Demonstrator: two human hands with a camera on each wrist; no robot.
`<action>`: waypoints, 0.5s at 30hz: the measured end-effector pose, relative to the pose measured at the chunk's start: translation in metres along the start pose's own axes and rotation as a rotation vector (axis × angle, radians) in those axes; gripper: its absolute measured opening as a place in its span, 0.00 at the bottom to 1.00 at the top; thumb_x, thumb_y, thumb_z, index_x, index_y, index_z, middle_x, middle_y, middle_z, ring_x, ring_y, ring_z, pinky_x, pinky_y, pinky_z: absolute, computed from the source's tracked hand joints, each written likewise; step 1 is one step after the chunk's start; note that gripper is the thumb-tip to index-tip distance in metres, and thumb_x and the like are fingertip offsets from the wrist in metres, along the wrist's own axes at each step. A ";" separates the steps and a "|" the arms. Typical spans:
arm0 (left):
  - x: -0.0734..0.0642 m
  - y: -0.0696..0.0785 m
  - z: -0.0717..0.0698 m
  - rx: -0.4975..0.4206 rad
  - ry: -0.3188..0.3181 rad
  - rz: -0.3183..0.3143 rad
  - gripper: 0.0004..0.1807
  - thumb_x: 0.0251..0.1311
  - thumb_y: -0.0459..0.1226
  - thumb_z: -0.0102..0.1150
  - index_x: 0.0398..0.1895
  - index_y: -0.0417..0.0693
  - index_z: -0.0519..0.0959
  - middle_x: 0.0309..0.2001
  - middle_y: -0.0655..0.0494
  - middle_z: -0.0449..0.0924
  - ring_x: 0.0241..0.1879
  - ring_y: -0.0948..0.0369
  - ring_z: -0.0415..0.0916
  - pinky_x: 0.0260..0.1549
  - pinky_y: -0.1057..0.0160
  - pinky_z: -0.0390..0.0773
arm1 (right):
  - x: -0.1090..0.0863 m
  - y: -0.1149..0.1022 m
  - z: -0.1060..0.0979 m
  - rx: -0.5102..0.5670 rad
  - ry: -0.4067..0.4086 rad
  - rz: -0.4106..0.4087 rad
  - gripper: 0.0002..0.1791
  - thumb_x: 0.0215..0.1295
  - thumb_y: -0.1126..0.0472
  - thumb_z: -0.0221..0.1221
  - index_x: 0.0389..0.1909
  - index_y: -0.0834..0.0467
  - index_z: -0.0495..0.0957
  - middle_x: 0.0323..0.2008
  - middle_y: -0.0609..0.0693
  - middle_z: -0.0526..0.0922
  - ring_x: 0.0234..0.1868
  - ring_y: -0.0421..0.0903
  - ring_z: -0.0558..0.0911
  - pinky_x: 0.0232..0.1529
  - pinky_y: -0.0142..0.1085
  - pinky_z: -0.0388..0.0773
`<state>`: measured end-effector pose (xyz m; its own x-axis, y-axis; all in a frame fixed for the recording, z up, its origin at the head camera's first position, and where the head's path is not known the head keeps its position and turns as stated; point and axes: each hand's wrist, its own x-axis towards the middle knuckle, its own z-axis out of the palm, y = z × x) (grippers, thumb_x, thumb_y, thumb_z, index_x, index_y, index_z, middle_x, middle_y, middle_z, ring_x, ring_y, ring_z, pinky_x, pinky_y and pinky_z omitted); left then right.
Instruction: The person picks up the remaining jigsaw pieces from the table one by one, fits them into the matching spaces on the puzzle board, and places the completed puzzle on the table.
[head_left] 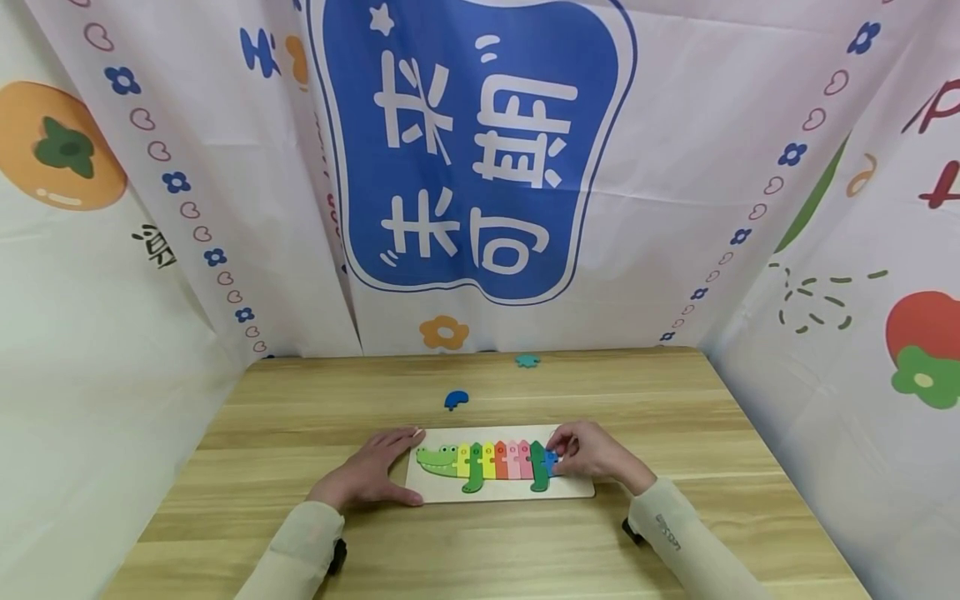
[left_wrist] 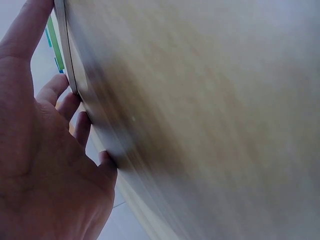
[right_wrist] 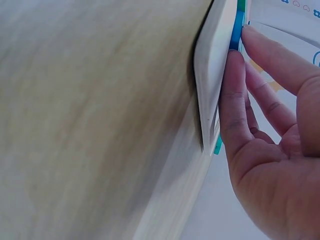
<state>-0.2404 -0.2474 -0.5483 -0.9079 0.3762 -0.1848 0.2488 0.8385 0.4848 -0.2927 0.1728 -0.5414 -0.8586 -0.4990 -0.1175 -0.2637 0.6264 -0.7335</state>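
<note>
A pale wooden puzzle board (head_left: 506, 493) lies on the table, bearing a crocodile puzzle of coloured, numbered pieces with a green head (head_left: 437, 461) at the left. Spread across the board's left end, my left hand (head_left: 367, 473) has its thumb at the near corner and its fingers at the far one. My right hand (head_left: 598, 452) pinches a blue puzzle piece (head_left: 552, 458) between thumb and fingertips, right beside the dark green leg piece (head_left: 538, 475). In the right wrist view the blue piece (right_wrist: 236, 35) shows at the thumb and finger tips, close against the board.
Beyond the board lies a loose blue curved piece (head_left: 456, 399). A teal piece (head_left: 527, 360) sits near the table's far edge. White printed cloth (head_left: 660, 250) hangs behind the wood-grain table (head_left: 300, 417) and at both sides.
</note>
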 end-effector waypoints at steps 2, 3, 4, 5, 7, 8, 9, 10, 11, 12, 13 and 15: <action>0.000 0.000 0.000 0.000 0.001 0.002 0.61 0.46 0.65 0.76 0.82 0.58 0.59 0.82 0.52 0.54 0.80 0.40 0.47 0.74 0.31 0.57 | 0.001 0.000 0.000 0.000 0.000 0.000 0.15 0.52 0.64 0.79 0.41 0.54 0.86 0.33 0.47 0.81 0.33 0.44 0.76 0.34 0.32 0.78; 0.000 0.000 0.000 0.001 0.002 0.003 0.61 0.46 0.65 0.76 0.82 0.58 0.59 0.82 0.52 0.54 0.80 0.40 0.47 0.73 0.31 0.57 | 0.001 0.000 0.000 0.000 -0.002 0.002 0.15 0.53 0.64 0.79 0.41 0.54 0.86 0.33 0.47 0.81 0.33 0.44 0.76 0.34 0.32 0.77; 0.000 0.000 0.000 0.000 0.002 0.003 0.61 0.46 0.65 0.76 0.82 0.58 0.59 0.82 0.52 0.54 0.80 0.40 0.47 0.73 0.31 0.57 | 0.001 0.000 0.000 -0.002 -0.004 0.004 0.15 0.53 0.64 0.79 0.41 0.53 0.86 0.33 0.47 0.81 0.34 0.44 0.76 0.34 0.32 0.77; 0.000 0.000 0.000 -0.001 0.002 0.003 0.61 0.46 0.65 0.76 0.82 0.58 0.59 0.82 0.52 0.54 0.80 0.40 0.47 0.73 0.31 0.57 | 0.001 0.000 0.000 -0.004 -0.006 0.006 0.15 0.53 0.64 0.78 0.41 0.53 0.86 0.33 0.46 0.80 0.34 0.44 0.76 0.34 0.31 0.77; 0.000 0.000 -0.001 -0.003 0.002 0.003 0.61 0.46 0.65 0.77 0.82 0.58 0.59 0.82 0.52 0.54 0.80 0.40 0.47 0.73 0.31 0.57 | 0.002 0.000 0.000 -0.006 -0.005 0.004 0.15 0.53 0.64 0.78 0.41 0.53 0.86 0.33 0.46 0.81 0.34 0.44 0.76 0.34 0.32 0.77; 0.000 0.000 0.000 -0.003 0.001 0.003 0.61 0.46 0.65 0.77 0.82 0.58 0.59 0.82 0.52 0.54 0.80 0.40 0.47 0.73 0.31 0.57 | 0.002 -0.001 0.000 -0.008 -0.006 0.001 0.15 0.53 0.64 0.78 0.41 0.53 0.86 0.33 0.46 0.81 0.34 0.44 0.76 0.34 0.32 0.77; 0.000 0.000 0.000 -0.004 0.001 0.003 0.61 0.46 0.65 0.77 0.82 0.58 0.59 0.82 0.52 0.54 0.80 0.40 0.47 0.73 0.31 0.57 | 0.002 -0.001 -0.001 -0.010 -0.007 -0.002 0.15 0.53 0.64 0.78 0.41 0.53 0.86 0.33 0.46 0.81 0.34 0.44 0.76 0.34 0.31 0.77; 0.000 0.000 0.000 -0.005 0.002 0.003 0.61 0.46 0.65 0.77 0.82 0.57 0.59 0.82 0.52 0.54 0.80 0.40 0.48 0.73 0.31 0.57 | 0.002 -0.001 -0.001 -0.011 -0.008 -0.004 0.15 0.54 0.64 0.78 0.41 0.54 0.86 0.34 0.47 0.81 0.34 0.44 0.76 0.34 0.31 0.77; 0.000 0.000 0.000 -0.003 0.002 0.004 0.61 0.46 0.65 0.77 0.82 0.57 0.59 0.82 0.52 0.54 0.80 0.40 0.48 0.73 0.31 0.57 | 0.001 -0.001 -0.001 -0.011 -0.011 -0.007 0.15 0.54 0.64 0.78 0.42 0.54 0.86 0.34 0.47 0.81 0.34 0.44 0.77 0.34 0.31 0.78; 0.000 0.000 0.000 -0.003 0.002 0.003 0.61 0.46 0.65 0.77 0.82 0.57 0.59 0.82 0.52 0.55 0.80 0.40 0.48 0.73 0.31 0.58 | 0.001 -0.002 -0.002 -0.008 -0.014 -0.009 0.15 0.54 0.64 0.78 0.42 0.54 0.86 0.34 0.47 0.81 0.34 0.44 0.77 0.35 0.31 0.78; 0.000 0.000 0.000 -0.002 0.002 0.003 0.61 0.46 0.65 0.77 0.82 0.57 0.59 0.82 0.52 0.55 0.80 0.40 0.48 0.73 0.31 0.57 | 0.001 -0.002 -0.003 -0.006 -0.018 -0.011 0.15 0.55 0.64 0.77 0.43 0.55 0.86 0.34 0.47 0.81 0.34 0.44 0.77 0.35 0.32 0.78; 0.000 0.001 0.000 0.000 0.001 0.002 0.61 0.46 0.65 0.77 0.82 0.57 0.59 0.82 0.52 0.55 0.80 0.40 0.48 0.73 0.31 0.57 | 0.000 -0.002 -0.004 -0.003 -0.021 -0.011 0.15 0.56 0.65 0.76 0.44 0.55 0.86 0.34 0.47 0.81 0.35 0.45 0.77 0.35 0.32 0.79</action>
<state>-0.2402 -0.2471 -0.5475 -0.9078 0.3773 -0.1831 0.2503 0.8378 0.4853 -0.2939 0.1739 -0.5368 -0.8462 -0.5182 -0.1240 -0.2739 0.6226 -0.7330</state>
